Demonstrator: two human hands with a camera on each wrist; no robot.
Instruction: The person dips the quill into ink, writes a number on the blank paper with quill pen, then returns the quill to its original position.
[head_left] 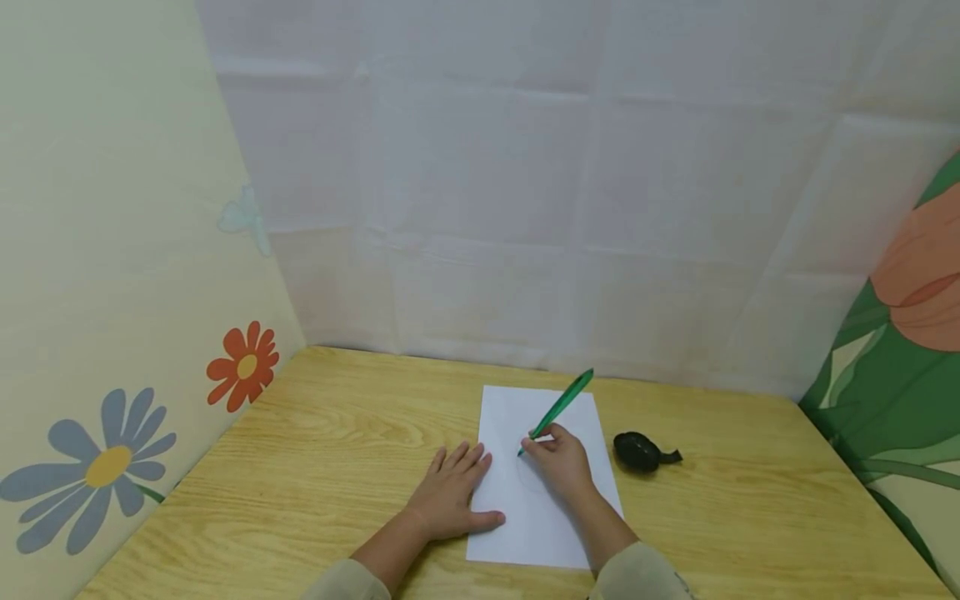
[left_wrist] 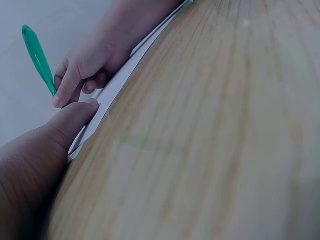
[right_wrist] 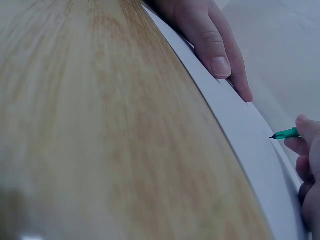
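Observation:
A sheet of white paper (head_left: 536,533) lies on the wooden table, with a faint curved line near its middle. My right hand (head_left: 562,467) pinches a green pen (head_left: 564,402) between thumb and fingers, its tip at the paper and its back end slanting up to the right. The pen's dark point shows close to the sheet in the right wrist view, where the green pen barrel (right_wrist: 286,133) is partly hidden by my fingers. My left hand (head_left: 452,500) rests flat with fingers spread across the paper's left edge, its thumb on the sheet.
Right of the paper sits a small, dark, rounded object (head_left: 637,452) with a short tail-like end. The wooden table (head_left: 337,442) meets a pale creased sheet (head_left: 480,208) at the back. Flower-printed panels stand at the left (head_left: 135,292) and right.

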